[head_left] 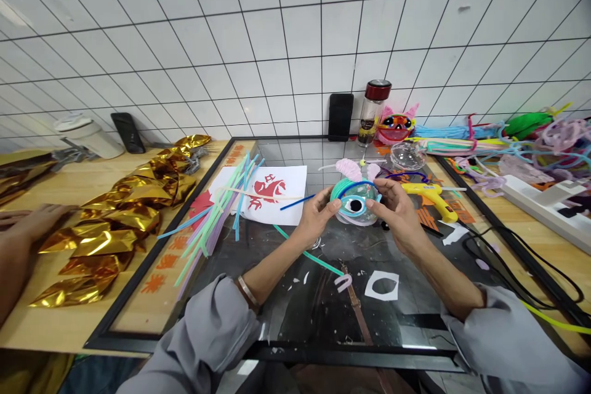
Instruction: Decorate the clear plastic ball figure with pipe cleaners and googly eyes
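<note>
Above the glass tabletop, both of my hands are closed around a clear round craft piece [369,218] wrapped in pipe cleaners. It has a black-and-white eye [355,205] ringed in light blue, with teal coils to one side and pink fuzzy ear-like shapes [349,168] on top. My left hand [317,214] grips its left side, thumb by the eye. A dark blue pipe cleaner [298,202] runs over the eye, with a loose end sticking out past that hand. My right hand [396,208] pinches the right side near the blue strip's other end.
Loose pipe cleaners [217,215] lie over white paper [290,197] on the left. A yellow glue gun [431,197] and its cable lie right. Behind stand a bottle [373,114] and phone [340,117]. A co-worker's hand [34,221] rests near gold foil [101,240].
</note>
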`<state>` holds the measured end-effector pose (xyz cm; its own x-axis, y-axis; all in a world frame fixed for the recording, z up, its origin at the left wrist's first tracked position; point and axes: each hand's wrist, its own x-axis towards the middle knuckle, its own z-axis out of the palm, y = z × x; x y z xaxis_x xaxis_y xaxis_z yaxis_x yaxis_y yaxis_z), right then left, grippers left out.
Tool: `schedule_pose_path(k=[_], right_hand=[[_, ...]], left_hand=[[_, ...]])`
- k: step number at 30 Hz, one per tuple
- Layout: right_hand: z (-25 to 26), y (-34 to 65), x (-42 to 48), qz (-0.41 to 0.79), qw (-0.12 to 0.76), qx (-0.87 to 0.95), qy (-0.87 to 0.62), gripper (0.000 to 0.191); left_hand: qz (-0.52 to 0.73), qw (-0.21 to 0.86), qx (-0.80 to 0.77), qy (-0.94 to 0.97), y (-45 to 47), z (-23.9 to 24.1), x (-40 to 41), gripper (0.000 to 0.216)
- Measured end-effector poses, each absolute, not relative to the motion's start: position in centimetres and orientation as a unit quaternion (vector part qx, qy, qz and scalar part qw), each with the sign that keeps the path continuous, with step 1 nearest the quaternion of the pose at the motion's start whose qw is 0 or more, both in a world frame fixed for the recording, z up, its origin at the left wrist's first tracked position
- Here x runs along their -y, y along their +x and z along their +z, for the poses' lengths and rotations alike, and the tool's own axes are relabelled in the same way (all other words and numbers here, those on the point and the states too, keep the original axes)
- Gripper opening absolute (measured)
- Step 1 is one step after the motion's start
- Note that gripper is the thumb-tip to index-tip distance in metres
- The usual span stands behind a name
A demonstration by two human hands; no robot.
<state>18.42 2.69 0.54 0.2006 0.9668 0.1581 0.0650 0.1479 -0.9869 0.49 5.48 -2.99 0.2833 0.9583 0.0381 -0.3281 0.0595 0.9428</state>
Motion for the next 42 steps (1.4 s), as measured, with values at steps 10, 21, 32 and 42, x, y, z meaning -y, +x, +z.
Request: schedule_pose_path(k=[10, 21, 32, 42], right_hand=[[0.6, 18.5, -2.7, 0.390, 0.580, 0.499, -0.512, 0.055], [1.1, 19.4, -2.9, 0.420, 0.571, 0.537, -0.458, 0.069], [-1.0, 19.3, -4.0, 0.364, 0.580, 0.520, -0.510, 0.073], [-0.6, 19.4, -3.4, 0.337, 0.576, 0.548, -0.505, 0.058]], left_hand=[[0.506, 0.612, -0.330, 0.509, 0.5, -2.8, -5.6, 0.069], [0.548, 0.592, -0.363, 0.467, 0.6, -3.3, -6.7, 0.074], [0.551, 0.516, -0.387, 0.529, 1.0, -3.2, -6.8, 0.049], [0.545, 0.525, -0.377, 0.534, 0.2, -3.9, -7.2, 0.050]])
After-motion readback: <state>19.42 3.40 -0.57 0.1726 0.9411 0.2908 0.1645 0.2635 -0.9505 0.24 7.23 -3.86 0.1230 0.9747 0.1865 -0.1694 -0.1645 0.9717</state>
